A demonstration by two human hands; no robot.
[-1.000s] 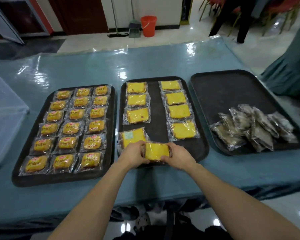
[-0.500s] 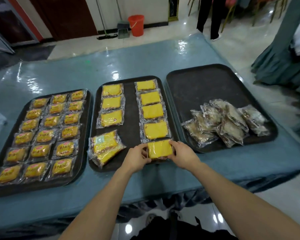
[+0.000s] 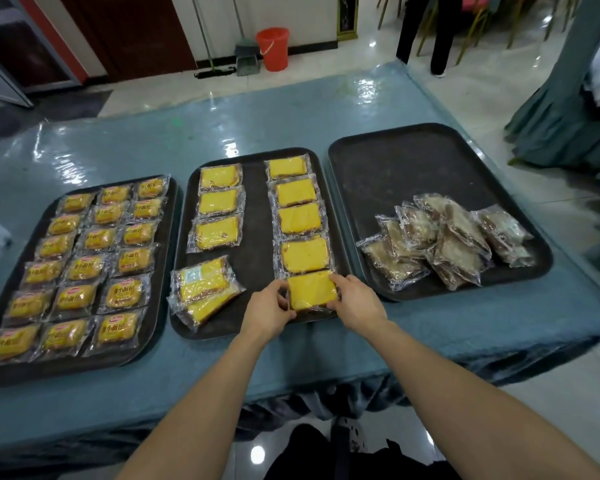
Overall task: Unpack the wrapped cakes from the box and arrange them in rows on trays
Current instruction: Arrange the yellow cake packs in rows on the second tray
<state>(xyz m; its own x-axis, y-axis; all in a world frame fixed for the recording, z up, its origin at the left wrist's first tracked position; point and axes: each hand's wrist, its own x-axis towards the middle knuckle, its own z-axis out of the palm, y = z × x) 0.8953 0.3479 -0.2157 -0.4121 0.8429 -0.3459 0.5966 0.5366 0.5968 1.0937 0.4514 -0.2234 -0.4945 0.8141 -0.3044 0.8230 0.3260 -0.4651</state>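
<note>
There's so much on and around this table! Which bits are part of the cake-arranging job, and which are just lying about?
Part of the job: left hand and right hand gripping the wrapped yellow cake; middle tray; loose yellow cakes; left tray; right tray; brown wrapped cakes.
Just lying about: red bucket and dustpan on the floor.

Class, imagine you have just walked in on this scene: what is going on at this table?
A person is laying wrapped cakes in rows on trays. The left hand and right hand grip a wrapped yellow cake at the near end of the right row on the middle tray, after four already placed. The left row has three, with two loose cakes askew nearby. The left tray is full of small wrapped buns; the right tray holds an unsorted pile of brown wrapped cakes.
</note>
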